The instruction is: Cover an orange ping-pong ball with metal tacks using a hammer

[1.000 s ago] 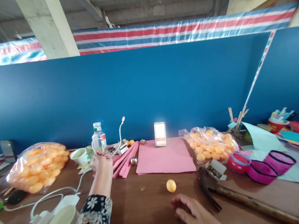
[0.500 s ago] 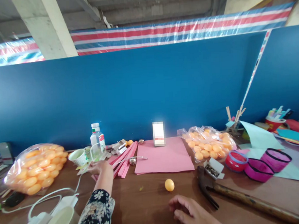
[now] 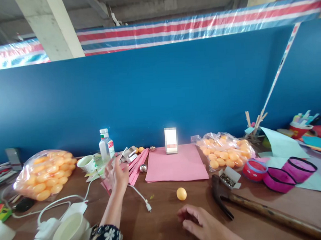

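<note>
My left hand [image 3: 116, 175] is raised over the pink paper strips [image 3: 138, 167], its fingers closed around a white charging cable [image 3: 137, 192]. The cable's plug end hangs down to the right, near the brown tabletop. My right hand [image 3: 201, 224] is low at the front, fingers loosely curved and apart from the thumb, with nothing in it. Just beyond its fingertips lies an orange ball [image 3: 181, 194]. Pink paper sheets [image 3: 176, 166] lie stacked in the middle, with a blurred upright phone-like thing [image 3: 171, 140] at their far edge.
Bags of orange balls stand left [image 3: 48, 174] and right [image 3: 224, 150]. A claw hammer [image 3: 263, 204] lies at right beside a small box of metal bits [image 3: 229, 177]. A power strip [image 3: 47, 232], mug [image 3: 70, 228], paper cup [image 3: 86, 163] and bottle [image 3: 106, 145] occupy the left. A blue partition [image 3: 153, 95] rises behind.
My left hand has lifted and moved right with the cable. The cable's plug end has swung off the pink sheets, toward me. My right hand has barely moved.
</note>
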`<state>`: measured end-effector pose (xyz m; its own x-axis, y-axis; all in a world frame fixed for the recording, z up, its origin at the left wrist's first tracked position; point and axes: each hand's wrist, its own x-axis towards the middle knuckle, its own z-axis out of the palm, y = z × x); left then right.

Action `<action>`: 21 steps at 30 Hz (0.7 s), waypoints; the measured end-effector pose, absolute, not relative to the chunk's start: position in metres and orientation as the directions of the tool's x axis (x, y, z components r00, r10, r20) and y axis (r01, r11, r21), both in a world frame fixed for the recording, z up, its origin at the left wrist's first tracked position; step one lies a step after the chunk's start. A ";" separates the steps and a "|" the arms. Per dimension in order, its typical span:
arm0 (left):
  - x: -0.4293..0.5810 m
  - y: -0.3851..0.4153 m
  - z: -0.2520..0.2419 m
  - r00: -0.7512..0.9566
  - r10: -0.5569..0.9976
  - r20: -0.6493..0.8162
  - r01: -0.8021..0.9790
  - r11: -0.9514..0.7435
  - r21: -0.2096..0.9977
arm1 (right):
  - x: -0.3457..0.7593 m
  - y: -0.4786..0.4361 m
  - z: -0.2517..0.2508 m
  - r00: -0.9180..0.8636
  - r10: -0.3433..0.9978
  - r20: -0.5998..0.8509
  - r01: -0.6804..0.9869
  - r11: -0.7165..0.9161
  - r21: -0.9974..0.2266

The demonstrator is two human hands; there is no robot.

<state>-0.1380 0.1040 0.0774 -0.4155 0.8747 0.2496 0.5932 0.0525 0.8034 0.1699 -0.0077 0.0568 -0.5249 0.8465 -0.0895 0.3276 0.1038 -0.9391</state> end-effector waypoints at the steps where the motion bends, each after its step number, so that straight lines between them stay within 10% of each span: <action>1: -0.138 0.097 0.076 -0.391 0.878 0.275 0.658 0.058 0.751 | 0.170 -0.007 0.056 -0.524 0.847 -0.092 0.322 0.096 -0.942; 10: -0.146 0.060 0.045 -0.062 0.980 0.190 0.933 -0.011 0.360 | 0.163 0.001 0.032 -0.523 0.848 -0.080 0.210 0.037 -0.977; 21: -0.137 0.060 0.031 0.004 0.985 0.171 0.979 -0.039 0.201 | 0.161 0.003 0.022 -0.506 0.851 -0.142 0.047 -0.138 -0.989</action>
<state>-0.1373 0.0604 0.0306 0.0045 0.9853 0.1707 0.9789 -0.0392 0.2007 0.1613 0.0027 0.0224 -0.5059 0.8508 -0.1423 0.0470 -0.1375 -0.9894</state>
